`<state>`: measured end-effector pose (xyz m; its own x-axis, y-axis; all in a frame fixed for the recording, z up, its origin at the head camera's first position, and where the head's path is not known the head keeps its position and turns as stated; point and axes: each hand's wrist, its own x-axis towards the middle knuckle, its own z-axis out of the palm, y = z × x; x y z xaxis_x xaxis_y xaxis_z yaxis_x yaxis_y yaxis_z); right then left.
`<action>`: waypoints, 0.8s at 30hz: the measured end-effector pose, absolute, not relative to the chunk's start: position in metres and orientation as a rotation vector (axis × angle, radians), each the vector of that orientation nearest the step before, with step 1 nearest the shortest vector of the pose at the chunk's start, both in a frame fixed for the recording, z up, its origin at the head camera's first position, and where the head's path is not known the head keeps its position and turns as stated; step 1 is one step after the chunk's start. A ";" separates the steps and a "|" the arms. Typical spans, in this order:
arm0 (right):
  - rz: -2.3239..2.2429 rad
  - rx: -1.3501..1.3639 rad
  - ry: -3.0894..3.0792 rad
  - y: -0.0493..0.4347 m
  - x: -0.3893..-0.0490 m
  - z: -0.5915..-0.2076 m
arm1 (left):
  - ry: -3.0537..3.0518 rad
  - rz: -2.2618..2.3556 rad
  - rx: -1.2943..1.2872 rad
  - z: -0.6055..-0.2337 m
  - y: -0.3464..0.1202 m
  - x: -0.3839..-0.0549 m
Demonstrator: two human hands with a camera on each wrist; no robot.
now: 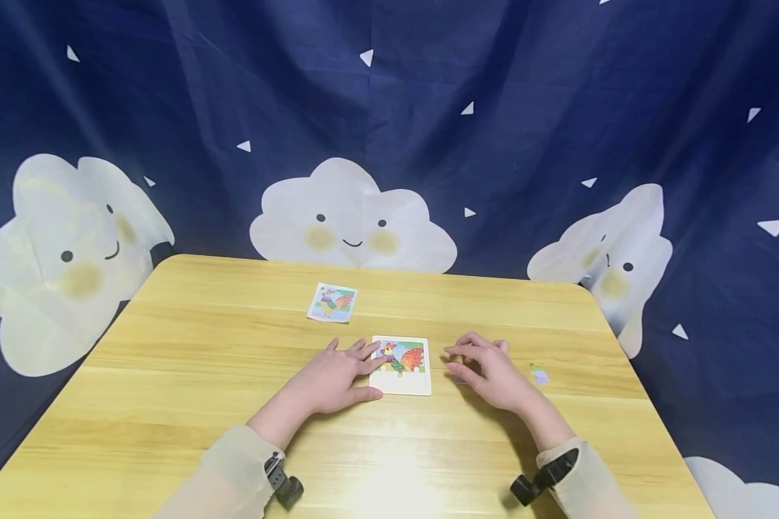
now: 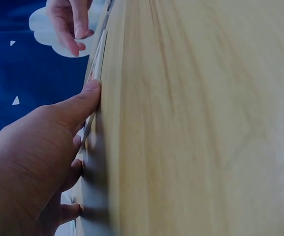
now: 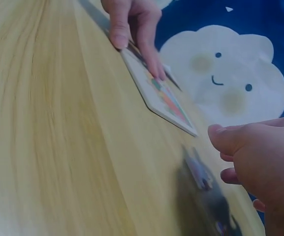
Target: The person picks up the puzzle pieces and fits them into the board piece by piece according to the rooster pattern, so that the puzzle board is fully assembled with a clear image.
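A white-framed jigsaw puzzle (image 1: 399, 386) with a colourful rooster picture lies flat on the table; the lower part of its tray is bare white. My left hand (image 1: 337, 376) rests at its left side, thumb on the near left corner and outstretched fingers across the picture. To the right of the puzzle, my right hand (image 1: 490, 371) hovers with loosely bent fingers and nothing visible between them. Below it, a puzzle piece (image 3: 198, 169) lies on the table, partly hidden by the hand in the head view. More loose pieces (image 1: 540, 375) lie right of that hand.
A paper picture card (image 1: 332, 303) of the same rooster lies behind the puzzle, towards the left. The wooden table (image 1: 188, 346) ends at a dark blue curtain (image 1: 370, 94) with white clouds. A camera (image 1: 526, 490) is strapped to the right wrist.
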<state>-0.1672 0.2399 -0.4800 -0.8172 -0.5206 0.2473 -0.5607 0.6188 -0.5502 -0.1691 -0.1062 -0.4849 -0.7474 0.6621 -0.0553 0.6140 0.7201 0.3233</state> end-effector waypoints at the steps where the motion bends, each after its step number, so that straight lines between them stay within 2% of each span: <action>1: 0.976 0.922 -2.768 0.243 -0.167 -0.480 | 2.758 0.425 1.034 -0.485 -0.106 -0.169; 24: 0.826 0.777 -2.912 0.259 -0.153 -0.483 | 2.767 0.438 1.054 -0.488 -0.108 -0.169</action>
<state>-0.1530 0.2589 -0.4833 -0.8763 -0.4589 0.1465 -0.4675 0.7369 -0.4883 -0.1687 -0.1077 -0.4882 -0.7422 0.6692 -0.0345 0.6259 0.7107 0.3211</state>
